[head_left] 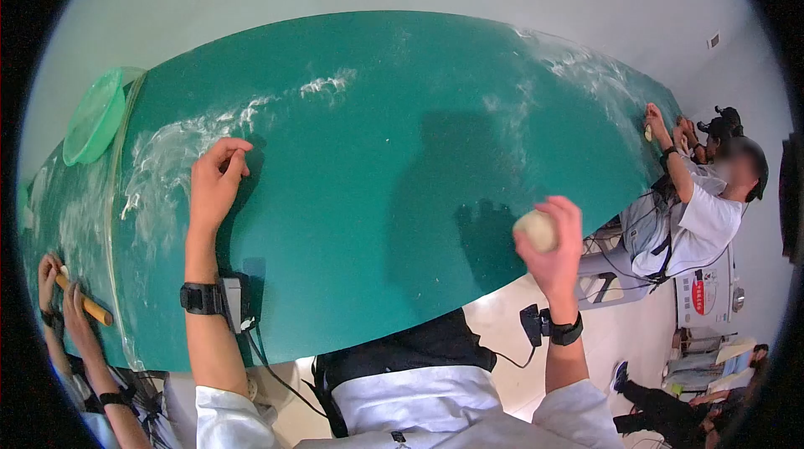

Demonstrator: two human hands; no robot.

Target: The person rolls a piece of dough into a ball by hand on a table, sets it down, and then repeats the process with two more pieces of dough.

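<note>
Dough ball [536, 231], or at least something pale and round that looks like dough, sits right of centre in the frame, up in the person's right hand [559, 250]. The fingers there are wrapped around it, a bit blurry, with the ball poking out on the left side. A dark shadow of the hand lies on the green table [360, 198], just left of it

Left hand [219, 181] is over at centre left, above the table, fingers curled in with the thumb near the index finger. Can't tell if they're fully closed or pinching something tiny. Both wrists wear black straps, with a grey box [234, 302] by the left one and a small black device [531, 325] by the right

White powder [180, 143] is smeared over the table at the left, with another patch at upper right. A light green basin [94, 118] is at upper left, beside a clear strip [115, 198] running down the tabletop

At lower left, another person's hands are on a yellowish rolling pin [96, 308]. Far right, a co-worker [703, 219] in a white tee and dark cap reaches over the table edge
</note>
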